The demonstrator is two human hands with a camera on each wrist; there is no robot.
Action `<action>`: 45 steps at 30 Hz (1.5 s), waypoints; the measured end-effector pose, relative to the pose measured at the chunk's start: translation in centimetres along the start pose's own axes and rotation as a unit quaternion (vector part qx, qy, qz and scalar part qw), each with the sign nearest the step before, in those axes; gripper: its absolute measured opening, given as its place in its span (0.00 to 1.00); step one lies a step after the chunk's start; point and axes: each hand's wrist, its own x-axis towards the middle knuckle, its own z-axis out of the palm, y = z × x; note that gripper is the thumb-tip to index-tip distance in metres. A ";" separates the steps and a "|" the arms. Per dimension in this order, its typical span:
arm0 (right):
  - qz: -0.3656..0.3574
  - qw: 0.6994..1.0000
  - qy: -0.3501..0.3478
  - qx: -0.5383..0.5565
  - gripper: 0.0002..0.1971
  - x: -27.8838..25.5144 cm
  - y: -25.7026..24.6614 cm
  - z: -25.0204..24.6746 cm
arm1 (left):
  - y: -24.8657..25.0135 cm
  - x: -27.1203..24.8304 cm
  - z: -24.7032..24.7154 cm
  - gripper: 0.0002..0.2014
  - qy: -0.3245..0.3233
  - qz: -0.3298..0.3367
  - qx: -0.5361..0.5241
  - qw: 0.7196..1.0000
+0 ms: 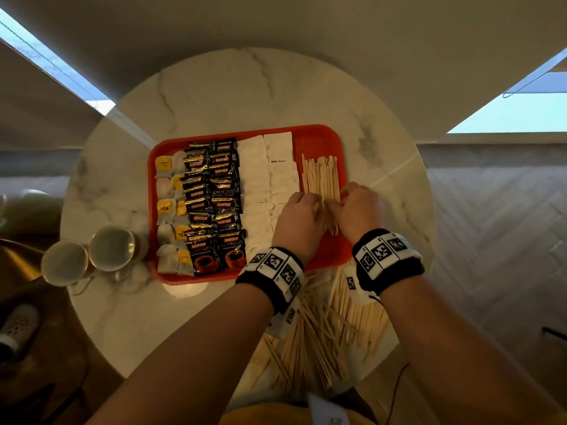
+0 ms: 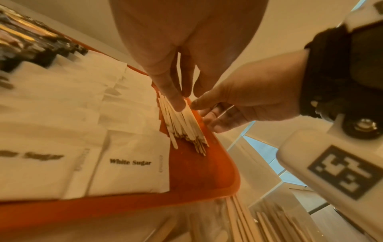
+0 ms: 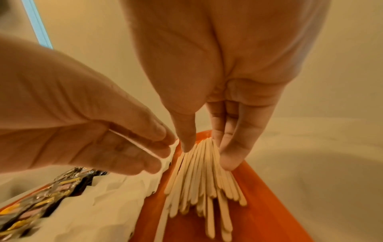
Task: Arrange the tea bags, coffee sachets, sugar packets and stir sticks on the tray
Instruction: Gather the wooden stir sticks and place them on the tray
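Observation:
An orange tray (image 1: pixel 319 139) lies on a round marble table (image 1: pixel 245 87). From left to right it holds tea bags (image 1: pixel 168 210), black coffee sachets (image 1: pixel 214 194), white sugar packets (image 1: pixel 267 173) and a bundle of wooden stir sticks (image 1: pixel 322 176). Both hands are at the near end of that bundle. My left hand (image 1: pixel 302 216) has straight fingers, its thumb tip resting on the sticks (image 2: pixel 184 126). My right hand (image 3: pixel 207 152) flanks the sticks (image 3: pixel 199 176), thumb on their left, straight fingers against their right side. The sticks lie flat on the tray.
A loose heap of stir sticks (image 1: pixel 331 332) lies on the table under my wrists, near its front edge. Two cups (image 1: pixel 89 256) stand left of the tray. The tray's far right corner (image 1: pixel 325 142) is bare.

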 end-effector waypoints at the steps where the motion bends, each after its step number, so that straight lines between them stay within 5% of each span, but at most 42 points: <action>1: 0.003 1.000 0.002 0.011 0.17 -0.8 0.1 -0.4 | -0.2 -0.6 -0.3 0.15 -0.009 0.004 0.005 1.000; 6: 0.038 0.998 -0.044 0.039 0.11 -6.4 1.2 0.3 | -2.8 -5.6 -2.6 0.10 -0.082 0.003 0.031 0.996; 13: -0.013 0.985 -0.145 -0.097 0.19 -14.4 3.6 5.0 | -9.9 -13.1 -4.9 0.11 -0.162 0.019 0.128 0.978; 20: 0.005 0.970 -0.145 -0.193 0.37 -17.9 3.7 8.3 | -12.5 -17.2 -3.4 0.40 -0.158 -0.012 0.257 0.953; 23: -0.003 0.974 -0.134 -0.184 0.34 -18.4 3.3 9.3 | -12.6 -18.3 -2.7 0.50 -0.115 -0.062 0.272 0.953; 32: -0.047 0.980 -0.115 -0.153 0.18 -18.2 1.6 10.0 | -13.8 -17.9 -3.3 0.42 -0.127 -0.084 0.222 0.963; 39: -0.040 0.962 -0.174 -0.205 0.22 -19.0 1.6 10.6 | -12.6 -19.0 -2.2 0.48 -0.150 -0.107 0.144 0.972; 45: 0.041 0.969 -0.241 -0.013 0.17 -17.4 1.1 11.5 | -12.3 -19.0 -1.3 0.55 -0.164 -0.092 0.132 0.973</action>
